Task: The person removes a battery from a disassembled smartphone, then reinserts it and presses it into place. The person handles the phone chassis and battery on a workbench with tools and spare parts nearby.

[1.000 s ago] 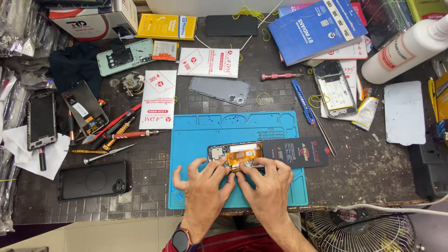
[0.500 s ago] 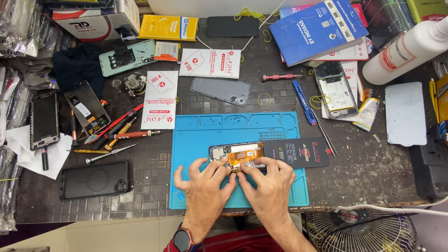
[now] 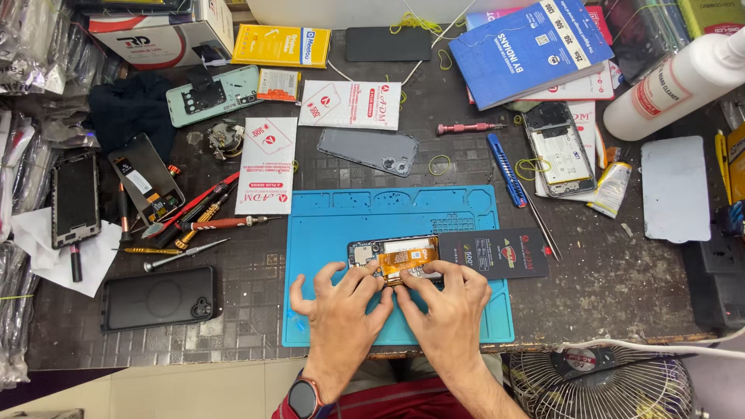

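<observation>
An opened phone [image 3: 392, 254] lies on a blue silicone work mat [image 3: 372, 221], its inside showing a white battery and an orange flex cable. My left hand [image 3: 340, 310] rests on the mat with its fingertips on the phone's near edge at the left. My right hand [image 3: 450, 306] sits beside it, fingertips pressing on the orange flex cable and the phone's right part. Both hands hold the phone down rather than lift it. A dark flat packet [image 3: 497, 254] lies against the phone's right end.
Several screwdrivers [image 3: 194, 225] lie left of the mat, above a black phone case [image 3: 159, 297]. A grey back cover [image 3: 369, 150], white packets [image 3: 268, 165], a blue knife [image 3: 506, 169], another opened phone [image 3: 560, 149], a white bottle [image 3: 675, 81] and books [image 3: 531, 48] crowd the back. A fan [image 3: 601, 384] stands below the table edge.
Both hands stay on the phone; the fingertips have shifted only slightly along its near edge.
</observation>
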